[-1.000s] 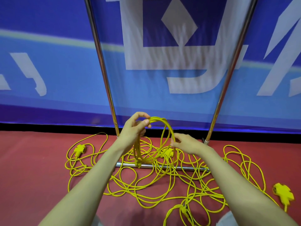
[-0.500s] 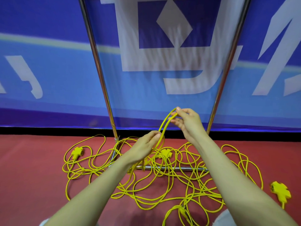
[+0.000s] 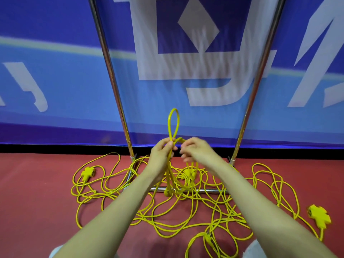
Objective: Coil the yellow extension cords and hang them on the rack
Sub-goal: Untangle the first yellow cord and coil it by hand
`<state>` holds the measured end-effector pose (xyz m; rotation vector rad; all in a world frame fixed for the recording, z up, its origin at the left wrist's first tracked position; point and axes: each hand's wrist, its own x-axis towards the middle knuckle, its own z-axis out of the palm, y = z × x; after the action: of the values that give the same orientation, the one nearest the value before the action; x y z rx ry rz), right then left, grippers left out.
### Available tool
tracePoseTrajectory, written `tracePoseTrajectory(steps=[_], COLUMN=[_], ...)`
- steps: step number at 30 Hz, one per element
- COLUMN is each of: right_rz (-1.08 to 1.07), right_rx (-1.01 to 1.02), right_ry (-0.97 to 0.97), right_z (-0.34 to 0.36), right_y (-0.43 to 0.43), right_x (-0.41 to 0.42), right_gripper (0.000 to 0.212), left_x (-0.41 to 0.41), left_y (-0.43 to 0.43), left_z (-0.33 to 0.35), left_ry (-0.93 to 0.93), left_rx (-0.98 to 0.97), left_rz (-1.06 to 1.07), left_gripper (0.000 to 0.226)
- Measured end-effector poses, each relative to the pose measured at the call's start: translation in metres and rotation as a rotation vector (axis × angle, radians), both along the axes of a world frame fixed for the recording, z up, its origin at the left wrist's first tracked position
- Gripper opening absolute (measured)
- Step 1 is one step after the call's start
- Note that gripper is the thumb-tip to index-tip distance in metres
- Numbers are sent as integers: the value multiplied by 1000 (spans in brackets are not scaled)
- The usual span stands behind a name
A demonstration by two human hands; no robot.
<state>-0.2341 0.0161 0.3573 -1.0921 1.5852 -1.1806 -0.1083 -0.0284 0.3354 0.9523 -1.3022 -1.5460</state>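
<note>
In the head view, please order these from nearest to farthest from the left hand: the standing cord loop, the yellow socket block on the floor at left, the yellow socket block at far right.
1. Cord loop: gripped by the left hand, rising above it.
2. Left socket block: on the floor, to the left.
3. Right socket block: on the floor, far right.

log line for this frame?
phase: coiling | left hand: grips cord, loop above fist | right hand: holds cord, blurred | tangle: loose on floor | rack: top out of view
</note>
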Motion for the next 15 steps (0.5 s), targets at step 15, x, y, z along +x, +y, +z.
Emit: tracePoseTrajectory(steps=[15], right_rz=[172], right_rx=[-156], right_ry=[249], right_z=[-25], right_y=[-4], right_x=[42], right_gripper=[24], left_x=[11], left_y=[-7], left_z=[9], left_ry=[297], left_rx=[108], left_rz=[142], left_gripper=[10])
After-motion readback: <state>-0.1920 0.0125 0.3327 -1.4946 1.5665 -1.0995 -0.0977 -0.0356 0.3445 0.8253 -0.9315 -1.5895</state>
